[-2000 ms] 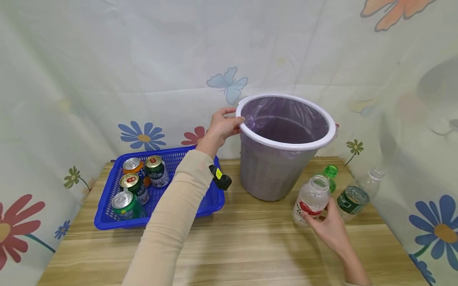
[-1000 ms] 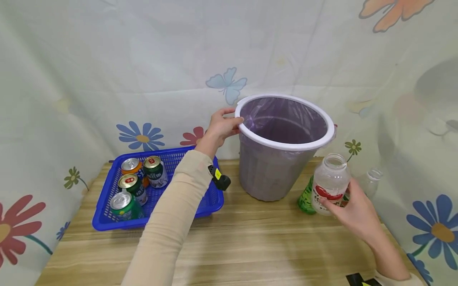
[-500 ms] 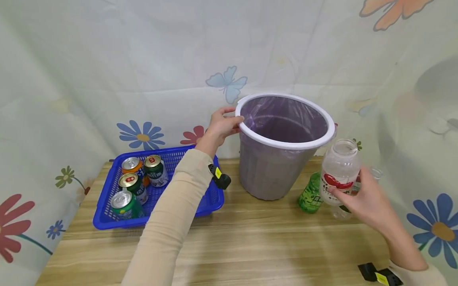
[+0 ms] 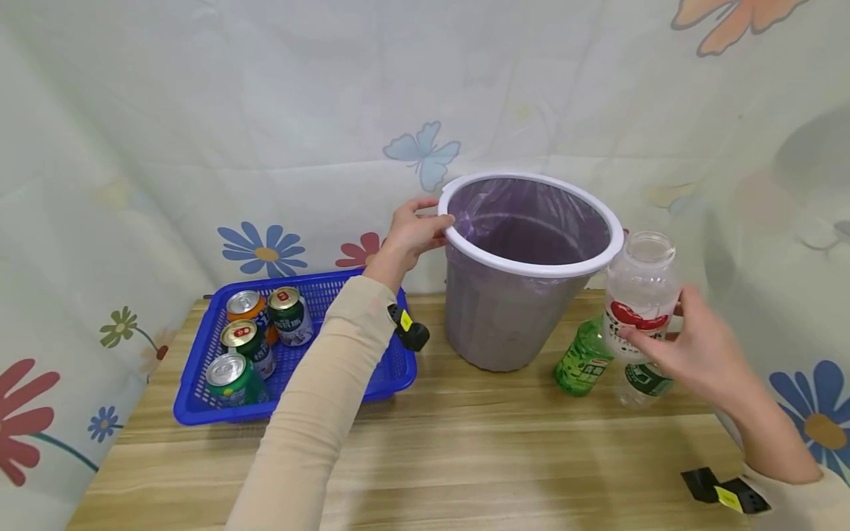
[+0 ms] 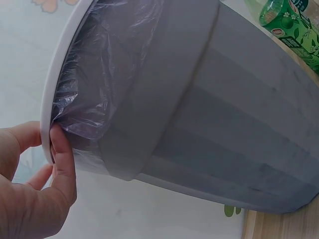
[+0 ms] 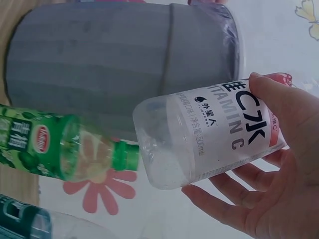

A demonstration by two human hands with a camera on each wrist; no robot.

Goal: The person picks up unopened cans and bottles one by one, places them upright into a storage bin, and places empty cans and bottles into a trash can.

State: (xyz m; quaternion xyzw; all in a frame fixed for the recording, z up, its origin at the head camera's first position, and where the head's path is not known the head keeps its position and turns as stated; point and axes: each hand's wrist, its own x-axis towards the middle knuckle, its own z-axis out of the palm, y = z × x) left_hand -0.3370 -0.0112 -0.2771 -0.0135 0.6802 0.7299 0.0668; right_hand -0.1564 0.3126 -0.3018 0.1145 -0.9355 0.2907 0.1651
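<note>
Holds clear bottle [image 4: 640, 284] mouth-up above table [image 4: 478, 450], at bin's [image 4: 501, 317] three o'clock, right hand [image 4: 707, 354] clamped round label; height seemingly for clearance over green bottle [image 4: 581, 361] at seven, dark-labelled bottle [image 4: 646, 380] at six. Pinches bin rim at nine o'clock, left hand [image 4: 412, 232], likely for steadiness. Includes blue basket [image 4: 215, 420] at eight, cans [image 4: 229, 376] upright inside.

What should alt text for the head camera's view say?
A person's right hand holds a clear, open bottle above a wooden table, beside a grey bin whose white rim the left hand pinches. A green bottle and a bottle with a dark green label stand close by; a blue basket at the left holds four cans.
</note>
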